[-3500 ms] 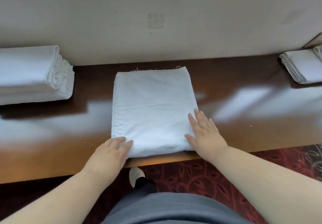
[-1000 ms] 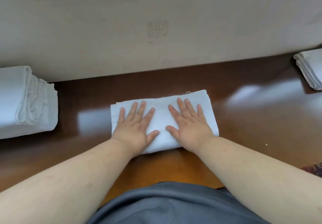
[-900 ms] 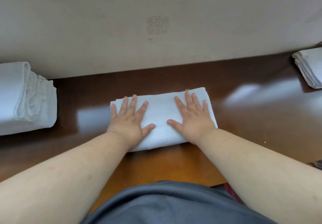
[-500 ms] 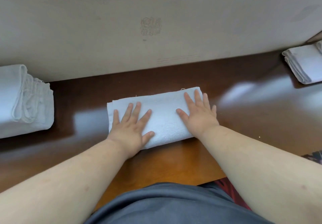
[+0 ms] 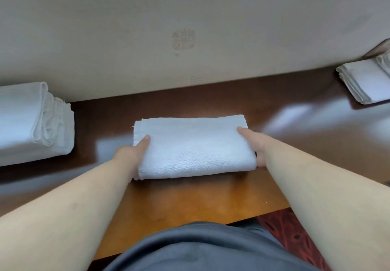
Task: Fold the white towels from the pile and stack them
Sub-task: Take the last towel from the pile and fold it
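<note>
- Where the wooden table [image 5: 190, 199] showed its lighter brown near edge, the folded white towel [image 5: 194, 146] lay flat at the middle of the view, a thick rectangle with its long sides running from 9 o'clock to 3 o'clock.
- The left hand [image 5: 132, 153] gripped the towel's 9 o'clock end: the thumb lay on top of the cloth, and the fingers were hidden under or behind that end, so their curl could not be told.
- The right hand [image 5: 255, 144] gripped the 3 o'clock end in the same manner, thumb on the top face, remaining fingers out of sight beneath the edge.
- Whether the towel was resting on the table or raised just clear of it could not be told; a dark shadow ran under its near side.
- At 9 o'clock of the towel, well apart, stood the stack of folded towels [image 5: 31, 123], its looped fold edges facing the middle.
- At 2 o'clock, near the right border of the view, lay the pile of white towels [image 5: 367, 82], partly cut off by the frame.
- Along the far side, at 12 o'clock, ran a pale beige wall [image 5: 190, 17] bearing a faint stamped mark [image 5: 183, 39].
- At 6 o'clock, grey clothing [image 5: 190, 249] filled the bottom edge, with red patterned carpet [image 5: 289, 232] visible at 5 o'clock.
</note>
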### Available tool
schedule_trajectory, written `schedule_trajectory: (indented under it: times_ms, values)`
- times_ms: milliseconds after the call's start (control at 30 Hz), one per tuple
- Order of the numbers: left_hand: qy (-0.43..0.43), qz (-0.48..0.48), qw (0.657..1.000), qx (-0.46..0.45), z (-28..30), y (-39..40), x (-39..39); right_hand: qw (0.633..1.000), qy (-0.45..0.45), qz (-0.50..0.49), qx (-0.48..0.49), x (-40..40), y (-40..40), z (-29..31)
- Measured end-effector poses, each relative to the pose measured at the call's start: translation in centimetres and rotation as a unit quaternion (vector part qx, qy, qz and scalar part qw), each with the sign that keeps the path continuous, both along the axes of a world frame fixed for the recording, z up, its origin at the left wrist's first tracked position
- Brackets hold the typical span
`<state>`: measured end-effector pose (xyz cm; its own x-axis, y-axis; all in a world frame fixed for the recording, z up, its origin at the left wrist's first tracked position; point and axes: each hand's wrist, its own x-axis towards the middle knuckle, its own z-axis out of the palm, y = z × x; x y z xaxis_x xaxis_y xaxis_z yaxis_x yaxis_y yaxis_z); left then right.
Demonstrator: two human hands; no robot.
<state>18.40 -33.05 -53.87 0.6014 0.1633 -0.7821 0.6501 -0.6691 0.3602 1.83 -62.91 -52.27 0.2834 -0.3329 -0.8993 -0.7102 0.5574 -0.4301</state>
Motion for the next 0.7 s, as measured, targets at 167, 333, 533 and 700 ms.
schedule_trajectory:
  times_ms: [167,333,533,700]
  values:
    - [0.088,0.036,0.987,-0.128,0.9,0.7,-0.5,0.998,-0.036,-0.005,0.048,-1.8,0.7,1.4]
    - [0.108,0.041,0.975,-0.191,3.8,2.4,-2.2,0.992,-0.109,0.033,0.05,-3.5,1.7,4.5]
    - [0.128,0.064,0.957,-0.254,8.4,5.3,-4.6,0.972,-0.211,0.068,0.078,-4.6,2.4,9.9]
    - [0.101,0.098,0.949,-0.281,12.6,8.1,-7.2,0.946,-0.284,0.134,0.083,-3.9,4.0,15.2]
